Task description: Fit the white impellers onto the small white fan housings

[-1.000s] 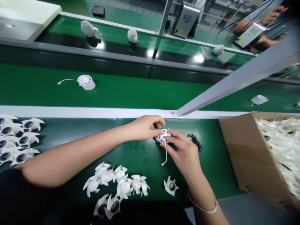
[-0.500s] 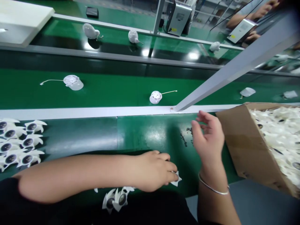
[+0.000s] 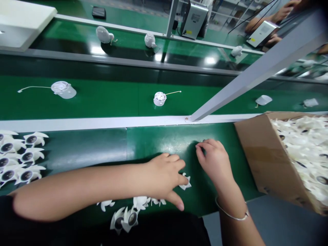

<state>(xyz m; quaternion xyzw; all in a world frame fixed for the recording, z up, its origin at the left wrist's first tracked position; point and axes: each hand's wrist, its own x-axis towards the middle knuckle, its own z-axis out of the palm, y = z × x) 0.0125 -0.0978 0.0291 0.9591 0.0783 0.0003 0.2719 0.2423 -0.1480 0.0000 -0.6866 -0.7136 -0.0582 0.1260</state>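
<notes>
Reaching over a green belt (image 3: 153, 147), hands apart: left hand (image 3: 162, 177) touches a white impeller (image 3: 186, 182) at lower center, right hand (image 3: 212, 159) curled nearby.

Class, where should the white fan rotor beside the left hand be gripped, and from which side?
Probably pinch an outer blade of the white fan rotor from above, on the side away from the left hand, whose fingers crowd it; the blades jut free.

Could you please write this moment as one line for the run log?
Left hand: spread, fingers at white plastic impeller | Right hand: fingertips down on green conveyor belt | Beside: cardboard box of impellers
</notes>
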